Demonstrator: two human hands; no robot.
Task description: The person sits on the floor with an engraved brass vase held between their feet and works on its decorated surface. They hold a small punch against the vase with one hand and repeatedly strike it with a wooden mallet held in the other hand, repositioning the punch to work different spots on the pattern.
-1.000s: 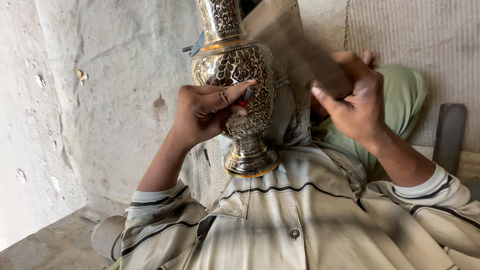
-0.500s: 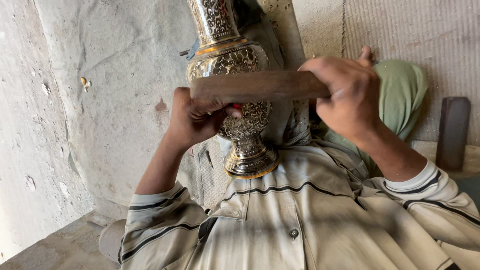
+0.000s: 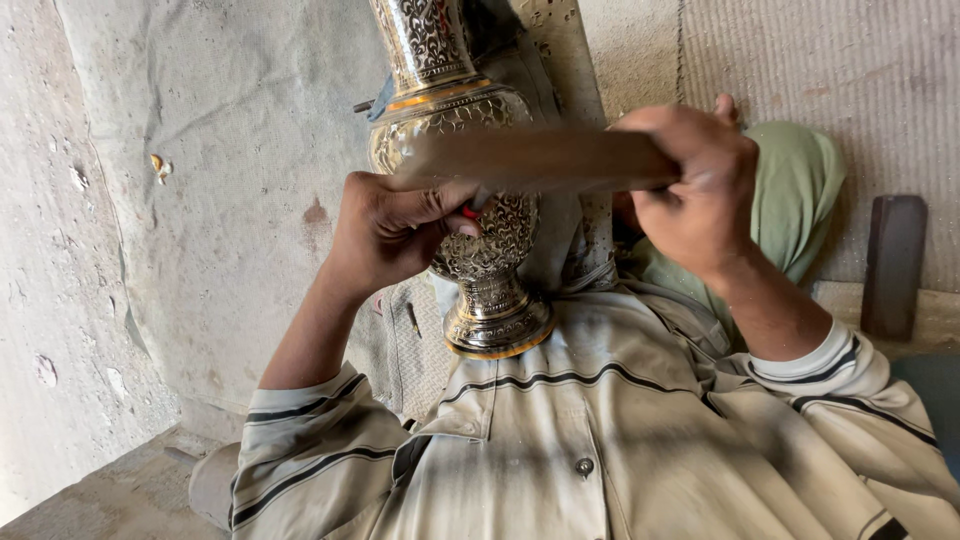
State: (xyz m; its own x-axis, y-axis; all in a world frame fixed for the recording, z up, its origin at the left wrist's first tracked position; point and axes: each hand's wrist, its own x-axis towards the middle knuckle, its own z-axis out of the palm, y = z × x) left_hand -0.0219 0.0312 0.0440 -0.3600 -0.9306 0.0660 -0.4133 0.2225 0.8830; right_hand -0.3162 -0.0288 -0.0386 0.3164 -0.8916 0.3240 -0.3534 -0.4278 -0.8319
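Two hands up before the head camera: left hand curled tight around a small red-tipped tool, pressed against the belly of the engraved metal vase. Right hand clenched on a flat wooden bar, lying crosswise over the upright vase. Left nearer the vase; foot resting near the striped shirt.

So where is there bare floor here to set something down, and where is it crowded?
Free: the grey floor at lower left, bordered by the rough wall and the striped sleeve. Crowded: the middle, where the left hand and the right hand, gripping a flat wooden bar, work against the engraved metal vase. A dark block stands at right.
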